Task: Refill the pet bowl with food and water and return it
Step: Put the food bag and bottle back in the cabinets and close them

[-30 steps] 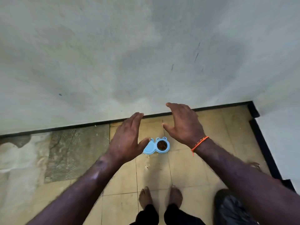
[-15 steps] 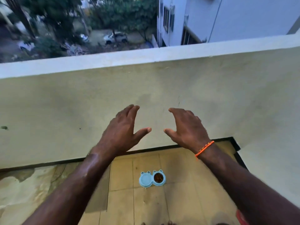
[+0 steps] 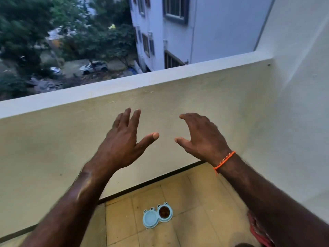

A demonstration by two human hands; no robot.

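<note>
A light blue double pet bowl [image 3: 157, 215] sits on the tiled balcony floor, near the foot of the parapet wall. Its right cup holds brown food and its left cup looks pale; I cannot tell whether water is in it. My left hand [image 3: 124, 141] and my right hand [image 3: 201, 138] are raised in front of me, well above the bowl. Both have spread, relaxed fingers and hold nothing. An orange thread band circles my right wrist.
The cream parapet wall [image 3: 53, 157] runs across the view, and a white side wall [image 3: 293, 122] closes the right. A red and dark object [image 3: 258, 230] lies at the lower right on the tiles. Beyond the parapet are trees, parked cars and a building.
The view has tilted upward, so the bowl dropped toward the bottom of the frame and the street appeared. My hands rose away from the bowl and stay empty.
</note>
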